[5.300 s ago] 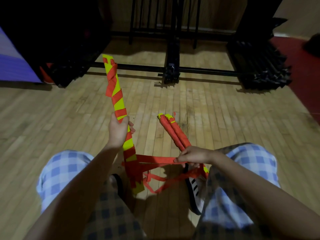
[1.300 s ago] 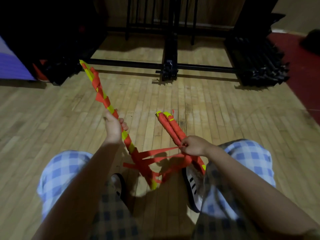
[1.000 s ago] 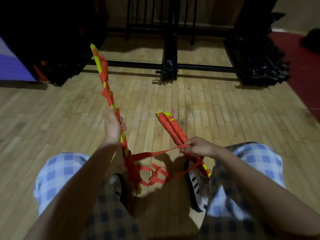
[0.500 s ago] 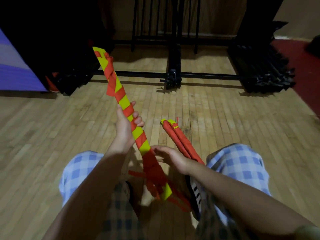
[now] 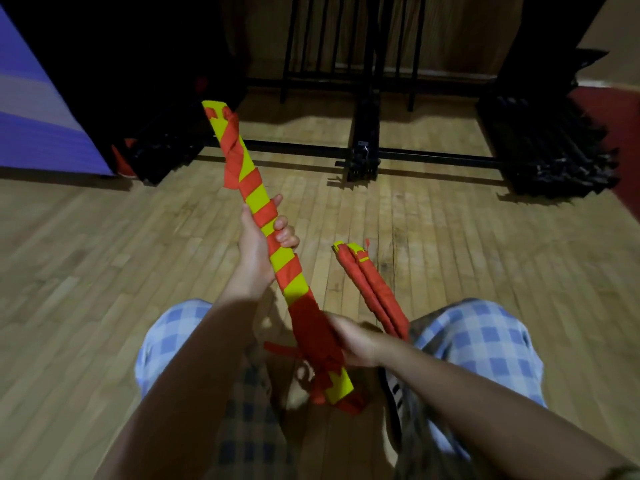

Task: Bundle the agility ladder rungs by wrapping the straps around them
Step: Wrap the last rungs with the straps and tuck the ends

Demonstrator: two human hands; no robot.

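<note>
Rungs [image 5: 262, 216], yellow and stacked flat into one long bundle, slanting up and away between the two hands, spiralled with red strap [image 5: 313, 327]. Gripped at mid-length by the left hand [image 5: 260, 247], fingers curled round the front face and thumb behind. Lower down, close to the knees, met by the right hand [image 5: 349, 336], now pressed against the thick red windings rather than out to the side as half a second ago and before; blurred there, so whether pinching the strap or merely flattening it cannot be told. No longer stretched sideways in a taut line toward the right hand: slack taken up, most of the loose strap drawn onto the lower end of the bundle. Only a short loop left sticking out below the left forearm, plus a crumpled tail beneath the bottom end. Probably one more turn laid on, with little strap remaining to wind before tucking the end.

Counted: one bundle in hand; roughly seven red bands crossing the yellow above the dense lower wrap; individual rungs inside too tightly stacked to number. One second bundle [image 5: 372, 292], fully red-wrapped, lying on the wooden floor [image 5: 104, 258] just beyond the right hand, its near end running in beside the right knee, seemingly finished. Two hands, both busy on the same bundle.
</note>
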